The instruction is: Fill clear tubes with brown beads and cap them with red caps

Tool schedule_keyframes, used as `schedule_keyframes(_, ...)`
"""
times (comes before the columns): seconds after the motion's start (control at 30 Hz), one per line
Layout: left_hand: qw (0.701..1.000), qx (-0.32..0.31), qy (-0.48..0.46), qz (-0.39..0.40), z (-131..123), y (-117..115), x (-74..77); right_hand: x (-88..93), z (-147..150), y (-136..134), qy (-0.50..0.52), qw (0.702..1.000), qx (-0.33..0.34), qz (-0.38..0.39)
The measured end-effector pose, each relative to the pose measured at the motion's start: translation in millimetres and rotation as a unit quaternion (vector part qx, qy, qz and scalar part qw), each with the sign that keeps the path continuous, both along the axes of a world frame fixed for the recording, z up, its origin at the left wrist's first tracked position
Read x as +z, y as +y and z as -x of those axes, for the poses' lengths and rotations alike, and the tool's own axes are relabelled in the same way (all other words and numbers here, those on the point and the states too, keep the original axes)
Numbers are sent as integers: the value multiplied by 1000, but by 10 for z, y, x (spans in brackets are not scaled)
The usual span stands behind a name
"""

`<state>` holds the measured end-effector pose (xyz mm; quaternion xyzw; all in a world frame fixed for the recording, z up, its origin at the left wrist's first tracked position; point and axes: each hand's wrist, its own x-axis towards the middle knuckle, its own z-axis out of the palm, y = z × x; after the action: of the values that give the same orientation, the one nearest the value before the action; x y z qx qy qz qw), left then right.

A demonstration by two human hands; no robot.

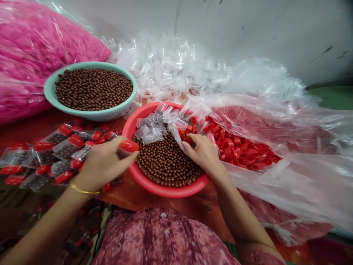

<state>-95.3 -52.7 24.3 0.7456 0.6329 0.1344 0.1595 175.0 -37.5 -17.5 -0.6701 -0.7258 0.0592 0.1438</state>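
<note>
My left hand (100, 162), slightly blurred, is closed around a small container with a red cap (129, 146) at the left rim of the red bowl (165, 192). Its body is mostly hidden by my fingers. Over the bowl's right side, my right hand (204, 152) has thumb and fingers closing on a red cap (188, 140) among others lying there. Brown balls (168, 162) fill the bowl, and clear empty plastic tubes (151, 129) rest on them at the back left. A clear plastic sheet edge hangs into the bowl beside my right hand.
Filled, red-capped containers (66, 147) are piled at left. Behind them stands a light green basin (49, 90) of brown balls, next to a bag of pink pieces (41, 51). Clear tubes (176, 66) heap along the wall. An open plastic bag (275, 184) spills red caps (237, 147) at right.
</note>
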Motion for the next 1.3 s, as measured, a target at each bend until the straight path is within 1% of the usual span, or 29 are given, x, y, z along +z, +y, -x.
schedule_keyframes(0.03,994,67,80,-12,200,-5,-2,7,2,15,-65,998,0,22)
schedule_keyframes(0.07,980,119,162,-14,399,-4,-10,17,17,29,-112,993,1,44)
schedule_keyframes(0.1,961,150,230,-2,588,6,-22,29,39,44,-146,987,3,63)
schedule_keyframes(0.13,947,160,277,25,759,21,-34,41,63,60,-168,983,5,75)
schedule_keyframes(0.17,939,156,302,51,902,41,-44,52,85,76,-181,980,7,82)
schedule_keyframes(0.2,937,139,314,66,1011,64,-50,59,100,92,-189,978,9,84)
schedule_keyframes(0.23,939,115,319,56,1079,88,-52,63,107,103,-193,978,9,80)
schedule_keyframes(0.27,943,88,320,21,1104,111,-50,61,103,109,-193,979,6,70)
schedule_keyframes(0.33,946,17,305,-106,1015,153,-41,44,64,98,-187,982,-25,27)
schedule_keyframes(0.4,938,-74,253,-224,766,202,-32,9,-9,52,-160,983,-82,-35)
schedule_keyframes(0.43,932,-127,225,-255,601,234,-31,-12,-53,20,-132,983,-111,-69)
schedule_keyframes(0.47,923,-185,204,-270,424,275,-34,-35,-99,-16,-95,981,-135,-101)
schedule_keyframes(0.5,912,-240,202,-264,246,325,-43,-57,-143,-51,-53,979,-151,-126)
schedule_keyframes(0.53,903,-281,211,-247,80,382,-57,-77,-183,-84,-8,977,-158,-144)
schedule_keyframes(0.57,896,-308,225,-227,-65,444,-77,-94,-215,-113,33,974,-162,-157)
schedule_keyframes(0.63,890,-327,257,-187,-271,580,-132,-113,-252,-152,91,970,-161,-161)
schedule_keyframes(0.7,886,-334,275,-169,-365,722,-203,-112,-256,-169,125,969,-153,-148)
schedule_keyframes(0.8,880,-344,279,-173,-392,928,-317,-88,-236,-169,153,971,-134,-125)
schedule_keyframes(0.87,878,-340,288,-176,-400,1038,-372,-74,-226,-165,164,972,-123,-115)
schedule_keyframes(0.97,865,-350,294,-207,-435,1100,-368,-69,-227,-165,180,971,-112,-110)
schedule_keyframes(1.03,848,-376,280,-247,-463,1045,-301,-72,-234,-166,191,969,-108,-114)
schedule_keyframes(1.1,828,-425,265,-253,-489,915,-216,-75,-239,-165,201,967,-103,-117)
schedule_keyframes(1.17,814,-475,267,-202,-522,741,-163,-75,-240,-161,210,966,-97,-112)
schedule_keyframes(1.2,812,-488,277,-163,-546,654,-159,-74,-238,-159,213,967,-94,-106)
schedule_keyframes(1.23,815,-487,290,-122,-577,574,-173,-73,-236,-157,215,967,-92,-101)
schedule_keyframes(1.3,829,-461,314,-45,-666,458,-243,-72,-233,-157,217,967,-89,-97)
